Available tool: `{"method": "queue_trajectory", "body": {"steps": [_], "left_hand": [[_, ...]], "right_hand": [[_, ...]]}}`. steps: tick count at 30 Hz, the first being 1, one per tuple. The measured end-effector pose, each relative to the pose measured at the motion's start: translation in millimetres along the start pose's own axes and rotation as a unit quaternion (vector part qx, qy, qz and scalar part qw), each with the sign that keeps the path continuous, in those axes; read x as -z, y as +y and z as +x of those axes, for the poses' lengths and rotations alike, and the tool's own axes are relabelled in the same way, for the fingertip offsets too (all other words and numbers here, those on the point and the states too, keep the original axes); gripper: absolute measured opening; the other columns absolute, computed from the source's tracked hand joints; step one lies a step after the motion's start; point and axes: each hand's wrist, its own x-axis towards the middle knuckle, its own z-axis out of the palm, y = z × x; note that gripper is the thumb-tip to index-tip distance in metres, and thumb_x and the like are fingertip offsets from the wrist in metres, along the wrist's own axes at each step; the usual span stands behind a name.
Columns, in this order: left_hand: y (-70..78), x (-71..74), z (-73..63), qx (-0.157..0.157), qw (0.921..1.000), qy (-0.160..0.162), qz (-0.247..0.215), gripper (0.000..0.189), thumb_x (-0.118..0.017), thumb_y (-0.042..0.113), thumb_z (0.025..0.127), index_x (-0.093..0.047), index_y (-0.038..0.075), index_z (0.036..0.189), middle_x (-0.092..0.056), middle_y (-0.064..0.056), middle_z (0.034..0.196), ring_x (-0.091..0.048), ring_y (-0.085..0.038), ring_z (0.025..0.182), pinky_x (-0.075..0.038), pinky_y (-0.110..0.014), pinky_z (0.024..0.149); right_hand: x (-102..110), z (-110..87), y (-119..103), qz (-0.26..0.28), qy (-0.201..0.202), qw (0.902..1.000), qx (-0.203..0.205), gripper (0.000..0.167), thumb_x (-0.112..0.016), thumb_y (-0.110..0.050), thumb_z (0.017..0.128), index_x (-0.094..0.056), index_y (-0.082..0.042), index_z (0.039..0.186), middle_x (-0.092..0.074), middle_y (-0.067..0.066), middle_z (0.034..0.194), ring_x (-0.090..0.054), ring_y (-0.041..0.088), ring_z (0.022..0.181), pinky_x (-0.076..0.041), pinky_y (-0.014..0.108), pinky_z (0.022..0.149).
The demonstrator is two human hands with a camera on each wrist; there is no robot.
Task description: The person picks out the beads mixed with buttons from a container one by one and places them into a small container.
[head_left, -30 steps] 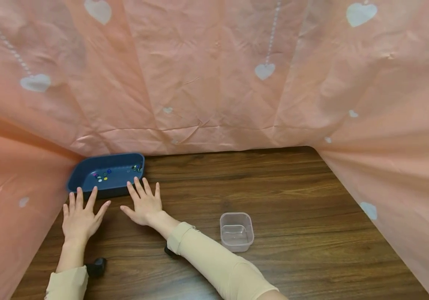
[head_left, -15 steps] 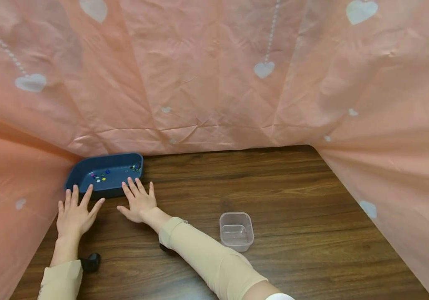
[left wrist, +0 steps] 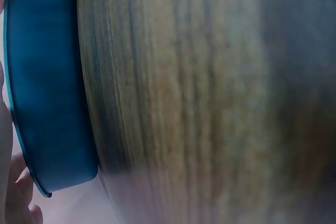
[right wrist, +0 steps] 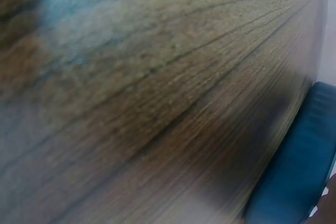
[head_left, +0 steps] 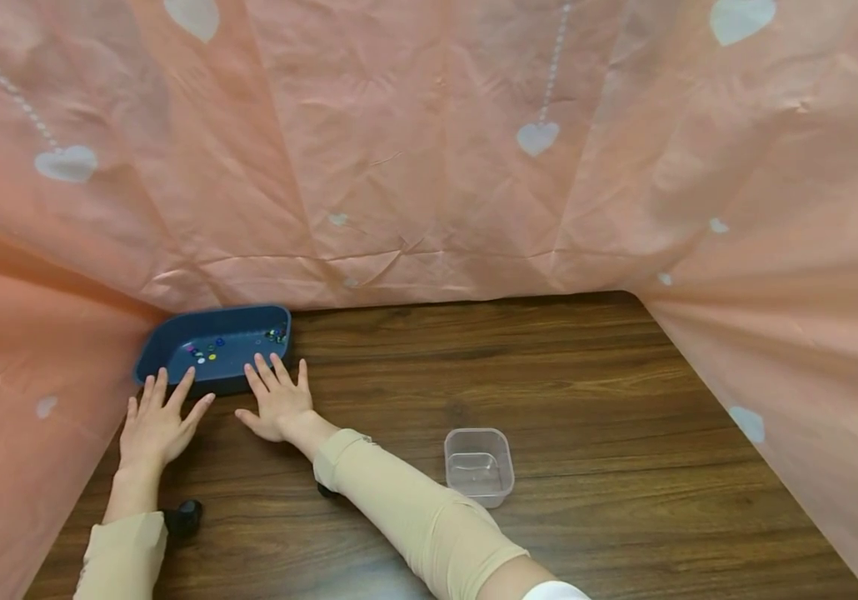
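A blue tray [head_left: 237, 321] stands at the table's far left corner, with several small coloured beads or marbles [head_left: 204, 350] lying inside it. My left hand [head_left: 153, 429] is spread flat at the tray's near left edge, fingers straight. Beside it, my right hand [head_left: 279, 408] is also spread, its fingertips over the near right edge. Whether either hand touches the rim cannot be made out. Both wrist views show the tray's outer wall, blue [left wrist: 50, 82] in the left wrist view and at the lower right [right wrist: 294, 171] in the right wrist view.
A clear square plastic tub [head_left: 478, 467] stands on the wooden table [head_left: 624, 433], right of the right forearm. Pink cloth [head_left: 429, 167] with pale hearts hangs behind the table and along both sides.
Both hands have shifted slightly left, staying spread by the tray's near edge. The tray, the beads or marbles and the clear tub show no movement on the table.
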Motion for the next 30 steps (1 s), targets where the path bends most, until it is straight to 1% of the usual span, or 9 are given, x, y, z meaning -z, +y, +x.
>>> {"method": "queue_trajectory", "body": {"steps": [9, 16, 23, 30], "left_hand": [[1.2, 3.5, 0.4, -0.009, 0.9999, -0.002, -0.004, 0.074, -0.03, 0.06, 0.101, -0.013, 0.014, 0.157, -0.005, -0.039, 0.153, -0.001, -0.053, 0.143, 0.0, -0.07, 0.11], [3.5, 5.5, -4.4, -0.01, 0.9998, -0.017, -0.005, 0.072, -0.03, 0.058, 0.102, -0.013, 0.016, 0.158, -0.004, -0.038, 0.154, -0.001, -0.053, 0.143, 0.0, -0.07, 0.11], [7.1, 7.7, -8.8, -0.017, 0.9997, -0.017, -0.007, 0.07, -0.03, 0.057, 0.102, -0.017, 0.017, 0.157, -0.007, -0.038, 0.153, -0.005, -0.054, 0.142, 0.0, -0.071, 0.11], [10.4, 8.6, -11.1, -0.014, 0.9995, -0.027, -0.009, 0.07, -0.029, 0.058, 0.102, -0.017, 0.017, 0.157, -0.006, -0.038, 0.153, -0.003, -0.054, 0.142, 0.0, -0.072, 0.109]], "right_hand": [[0, -1.7, 1, -0.001, -0.003, 1.0, -0.003, 0.071, -0.021, -0.069, 0.097, 0.002, -0.037, 0.156, 0.008, -0.016, 0.162, 0.007, 0.01, 0.149, -0.006, 0.048, 0.12], [0, -4.1, 1, 0.01, -0.022, 0.9997, -0.006, 0.071, -0.02, -0.069, 0.097, 0.003, -0.038, 0.156, 0.009, -0.016, 0.162, 0.008, 0.011, 0.149, -0.004, 0.047, 0.12], [0, -10.4, 3, 0.013, -0.016, 0.9998, -0.005, 0.071, -0.021, -0.069, 0.097, 0.002, -0.038, 0.156, 0.008, -0.016, 0.162, 0.008, 0.011, 0.149, -0.005, 0.047, 0.12], [-1, -15.9, 6, 0.012, -0.011, 0.9999, -0.002, 0.071, -0.021, -0.069, 0.097, 0.003, -0.037, 0.156, 0.009, -0.015, 0.162, 0.008, 0.012, 0.15, -0.007, 0.048, 0.12]]}}
